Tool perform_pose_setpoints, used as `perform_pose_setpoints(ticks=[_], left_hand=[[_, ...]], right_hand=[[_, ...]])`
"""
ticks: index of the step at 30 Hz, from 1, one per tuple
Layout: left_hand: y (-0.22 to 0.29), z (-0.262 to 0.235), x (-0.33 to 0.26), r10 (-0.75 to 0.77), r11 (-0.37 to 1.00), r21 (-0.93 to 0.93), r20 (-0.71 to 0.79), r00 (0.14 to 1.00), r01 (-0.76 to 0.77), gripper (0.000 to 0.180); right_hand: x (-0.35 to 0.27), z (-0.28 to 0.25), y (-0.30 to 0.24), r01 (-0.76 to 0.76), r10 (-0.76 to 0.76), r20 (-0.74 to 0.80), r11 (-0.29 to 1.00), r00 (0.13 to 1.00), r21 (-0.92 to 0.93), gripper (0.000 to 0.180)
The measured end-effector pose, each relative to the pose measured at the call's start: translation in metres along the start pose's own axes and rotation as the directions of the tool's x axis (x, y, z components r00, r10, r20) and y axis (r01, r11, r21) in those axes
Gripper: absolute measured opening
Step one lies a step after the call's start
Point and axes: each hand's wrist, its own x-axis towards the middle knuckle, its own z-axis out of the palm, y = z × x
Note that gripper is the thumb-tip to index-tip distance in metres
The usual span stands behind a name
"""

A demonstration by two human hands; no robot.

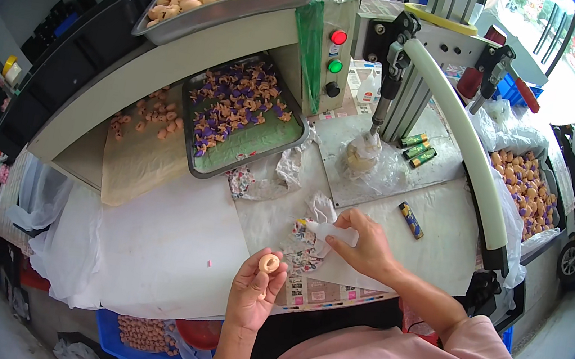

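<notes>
My left hand [249, 302] is raised over the near edge of the table. Its fingers pinch a small peach-coloured hollow plastic doll part [269, 263], its round opening facing up. To the right, my right hand [371, 250] grips a small white squeeze bottle [338, 235], tilted on its side with the yellow tip toward the left. Below that tip lie crumpled patterned cloth scraps [302, 258]. Bottle and doll part are apart.
A dark tray [255, 150] of purple-and-peach doll pieces stands beyond my hands. Above it, a metal tray [232, 18] holds peach heads. A lever press [382, 108] with a curved white arm [464, 130] rises at right. Blue-green tubes [411, 220] lie nearby. A blue bin [110, 338] sits below left.
</notes>
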Motion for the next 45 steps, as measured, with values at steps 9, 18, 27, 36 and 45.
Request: perform_pose_setpoints(ticks=[9, 18, 27, 36, 45], left_hand=[[0.020, -0.014, -0.024, 0.032, 0.996, -0.087, 0.043, 0.999, -0.028, 0.043], [0.032, -0.010, -0.048, 0.007, 0.998, -0.070, 0.025, 1.000, -0.005, 0.040], [0.042, -0.012, -0.033, 0.030, 0.997, -0.076, -0.027, 0.999, -0.032, 0.042], [0.017, 0.004, -0.009, -0.001, 0.997, 0.071, -0.040, 0.999, 0.004, 0.042], [-0.016, 0.016, -0.006, -0.040, 0.989, 0.139, -0.014, 0.999, 0.042, 0.038]], right_hand=[[0.122, 0.039, -0.044, 0.414, -0.404, 0.089, 0.886, 0.910, -0.209, 0.020], [0.256, 0.123, -0.040, 0.166, -0.125, 0.111, 0.830, 0.986, -0.533, 0.031], [0.214, 0.086, -0.046, 0.357, -0.337, 0.120, 0.859, 0.934, -0.367, 0.023], [0.033, 0.031, -0.089, 0.081, -0.207, 0.267, 0.906, 0.941, 0.415, 0.017], [-0.004, 0.009, -0.064, 0.269, -0.298, 0.081, 0.927, 0.951, 0.260, 0.013]])
